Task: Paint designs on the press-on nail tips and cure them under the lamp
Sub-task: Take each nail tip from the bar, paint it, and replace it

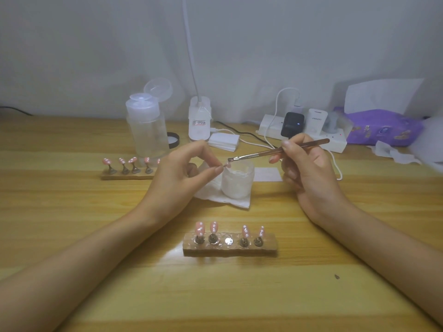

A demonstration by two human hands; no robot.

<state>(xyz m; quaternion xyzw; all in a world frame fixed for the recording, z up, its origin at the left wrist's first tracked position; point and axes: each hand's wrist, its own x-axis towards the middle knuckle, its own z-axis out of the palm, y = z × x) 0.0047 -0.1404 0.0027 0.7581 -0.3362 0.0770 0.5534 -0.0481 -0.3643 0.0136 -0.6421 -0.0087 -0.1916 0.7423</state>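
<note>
I see pink tips (199, 228) dotted white on both brown holders (230, 251), a table (239, 295) banded in pale and darker yellow wood, a white jar (237, 185), a brown-handled brush (263, 153), a black charger (292, 124) on a white strip (271, 127), and a purple patterned pack (383, 127).

- Dim, flat indoor light, cool grey cast; wall (96, 44) evenly lit, no hot spots.
- Only faint, soft shadows on tabletop (72, 295).
- Small glints on near stand (230, 249) top.
- Wide-angle bend at edges; overall slightly soft, esp. background.
</note>
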